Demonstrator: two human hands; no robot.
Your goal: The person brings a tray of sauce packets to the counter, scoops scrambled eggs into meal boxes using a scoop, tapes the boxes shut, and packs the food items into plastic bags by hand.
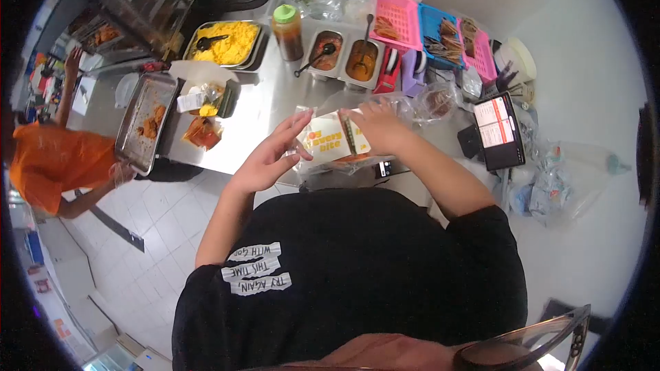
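Observation:
A white printed food box [323, 139] lies in a clear plastic bag at the counter's front edge. My left hand [271, 154] is at the box's left side, fingers spread, beside the bag's plastic. Over the box's upper right part rests my right hand [379, 127], its fingers reaching onto the box and bag. A dark strip with writing shows on the box near my right fingers. Left of my hands, an open box [230, 75] holds wrapped food and something yellow, with a piece of fried chicken [202, 133] just below it.
Behind are a tray of yellow rice [237, 41], a sauce bottle [288, 34], two sauce pans [361, 62] with ladles, and pink and blue baskets [440, 31]. A tablet [496, 130] stands right. At left, a person in orange [62, 161] holds a metal tray [130, 130].

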